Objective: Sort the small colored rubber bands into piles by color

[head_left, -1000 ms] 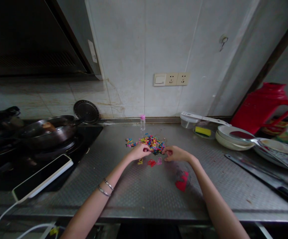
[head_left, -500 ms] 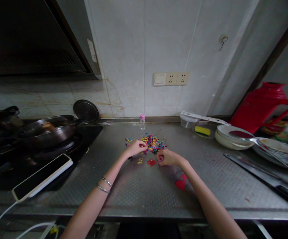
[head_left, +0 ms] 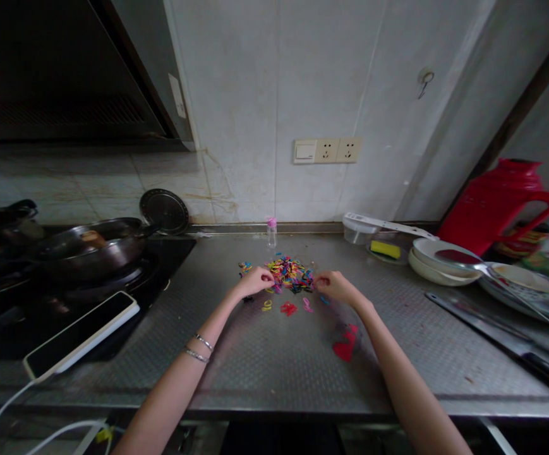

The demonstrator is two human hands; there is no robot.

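Note:
A pile of small colourful rubber bands [head_left: 293, 273] lies on the steel counter. At its left edge my left hand [head_left: 255, 282] has its thumb and fingertips pinched together; whatever is between them is too small to name. My right hand [head_left: 335, 285] is at the right edge, its fingers also closed, their contents hidden. In front of the pile lie small separate groups: yellow bands [head_left: 266, 306], red bands [head_left: 289, 308] and pink bands [head_left: 307, 304]. A blue band [head_left: 325, 300] lies just below my right hand, and dark bands [head_left: 248, 299] lie under my left.
A small clear bottle with a pink cap [head_left: 271, 232] stands behind the pile. Clear plastic with red hearts [head_left: 345, 344] lies by my right forearm. To the right are a yellow sponge [head_left: 385, 249], bowls [head_left: 440, 268] and a knife [head_left: 482, 328]; at left, a phone-like device [head_left: 82, 335] and a pan [head_left: 94, 253].
My right hand has moved up and right, from beside the red bands to the pile's right edge. The pink bands now lie uncovered on the counter. My left hand shifted slightly left.

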